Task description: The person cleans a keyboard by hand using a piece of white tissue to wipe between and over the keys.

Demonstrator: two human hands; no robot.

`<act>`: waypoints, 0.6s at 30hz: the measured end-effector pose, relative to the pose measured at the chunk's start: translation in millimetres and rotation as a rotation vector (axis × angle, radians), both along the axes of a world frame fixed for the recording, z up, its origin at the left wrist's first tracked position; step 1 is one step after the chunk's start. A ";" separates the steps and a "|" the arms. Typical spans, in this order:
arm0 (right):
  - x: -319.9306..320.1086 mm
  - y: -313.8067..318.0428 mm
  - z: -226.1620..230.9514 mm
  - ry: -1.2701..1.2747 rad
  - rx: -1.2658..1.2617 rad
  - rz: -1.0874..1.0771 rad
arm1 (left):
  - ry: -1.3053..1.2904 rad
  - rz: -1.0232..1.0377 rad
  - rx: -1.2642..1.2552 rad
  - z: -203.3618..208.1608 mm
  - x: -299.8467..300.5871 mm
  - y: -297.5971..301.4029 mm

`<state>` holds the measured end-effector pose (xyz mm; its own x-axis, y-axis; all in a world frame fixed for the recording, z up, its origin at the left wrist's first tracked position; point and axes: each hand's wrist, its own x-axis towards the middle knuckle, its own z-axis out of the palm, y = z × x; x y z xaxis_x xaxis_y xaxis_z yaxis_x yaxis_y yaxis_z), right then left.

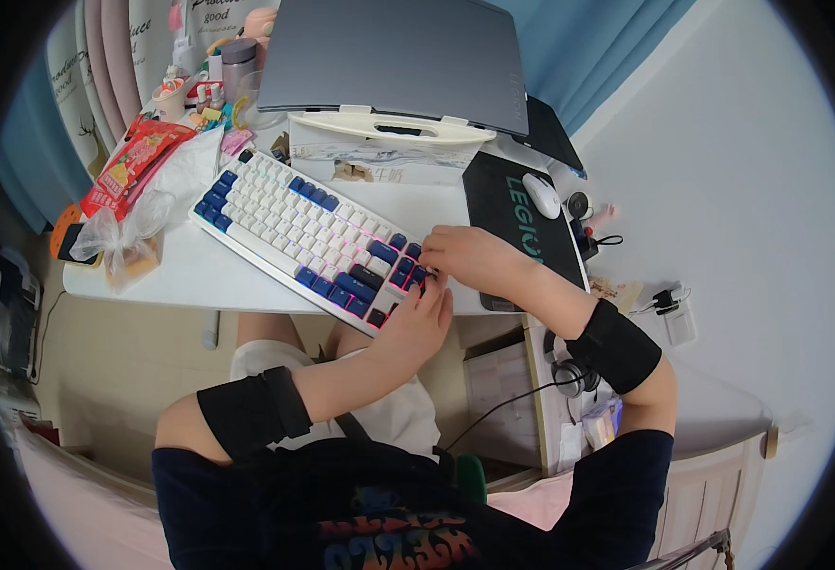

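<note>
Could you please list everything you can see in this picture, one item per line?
keyboard: one, white and blue keys, lit pink, middle of desk
desk: one, white
laptop: one, grey, closed, on cream stand behind keyboard
mouse: one, white, on mouse pad
mouse pad: one, black, right of keyboard
snack bags: several, red and clear, left of keyboard
headphones: one, grey, below desk at right
left hand: at keyboard's near corner
right hand: on keyboard's right end
</note>
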<state>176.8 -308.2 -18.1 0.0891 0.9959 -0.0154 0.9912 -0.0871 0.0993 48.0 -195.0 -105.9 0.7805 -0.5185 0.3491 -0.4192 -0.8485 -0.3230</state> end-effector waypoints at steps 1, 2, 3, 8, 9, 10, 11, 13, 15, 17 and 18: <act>2.0 -1.7 -2.1 0.000 0.006 -0.005 | -0.012 -0.006 -0.020 0.1 0.3 0.4; 5.6 -3.8 -6.2 0.100 0.058 -0.063 | -0.024 -0.013 -0.040 0.2 0.5 0.7; 8.9 -5.5 -9.2 0.199 0.110 -0.120 | -0.024 -0.018 -0.035 -0.6 1.0 0.8; 18.6 -12.5 -0.6 0.264 0.375 -0.202 | -0.049 -0.033 -0.059 -2.0 1.3 2.1; 18.2 -13.6 0.4 0.236 0.317 -0.183 | -0.048 -0.034 -0.058 -2.1 1.1 2.0; 17.8 -14.9 0.5 0.207 0.261 -0.166 | -0.053 -0.034 -0.058 -2.1 0.9 1.7; 16.8 -13.3 -2.4 0.129 0.199 -0.108 | -0.059 -0.033 -0.057 -2.0 0.7 1.5; 13.2 -9.6 -3.6 0.045 0.125 -0.065 | -0.063 -0.031 -0.055 -3.6 1.5 1.5; 9.4 -8.9 -5.5 -0.038 0.052 -0.019 | -0.066 -0.026 -0.053 -5.1 1.2 2.0; 5.8 -9.7 -5.1 -0.089 0.061 -0.007 | -0.043 -0.037 -0.037 -0.5 0.1 2.2; 5.2 -8.5 -4.8 -0.089 0.061 -0.008 | -0.043 -0.038 -0.037 -0.8 0.4 2.4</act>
<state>182.0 -316.8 -22.9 0.0951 0.9940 0.0531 0.9780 -0.1033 0.1813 48.5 -192.5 -106.7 0.7445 -0.5333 0.4015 -0.4373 -0.8441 -0.3103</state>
